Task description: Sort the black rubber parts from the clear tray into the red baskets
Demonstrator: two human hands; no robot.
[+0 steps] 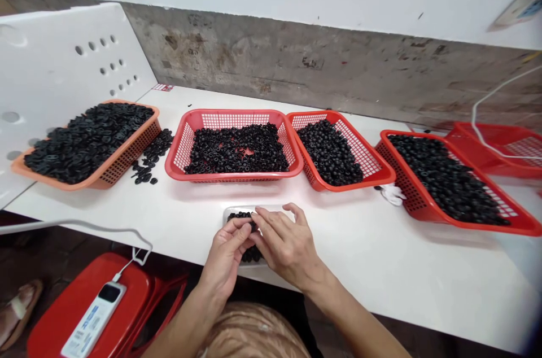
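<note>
Over a small white tray (249, 208) close to the table's front edge, my two hands meet fingertip to fingertip. My left hand (225, 253) is closed in a pinch on a small black part (253, 227), mostly covered by the fingers. My right hand (290, 248) comes in from the other side, its thumb and fingertips closed at the same part; the index finger is raised over it. Small round black pieces (251, 254) fill the tray below, partly hidden by both hands.
Behind the tray stand a pink-red basket (232, 177) and a red basket (315, 180) of black rings and beads. Another red basket (410, 208) is at right, an orange basket (101, 180) at left, loose black pieces (150, 157) beside it. A power bank (95, 318) lies on a red stool (55, 313).
</note>
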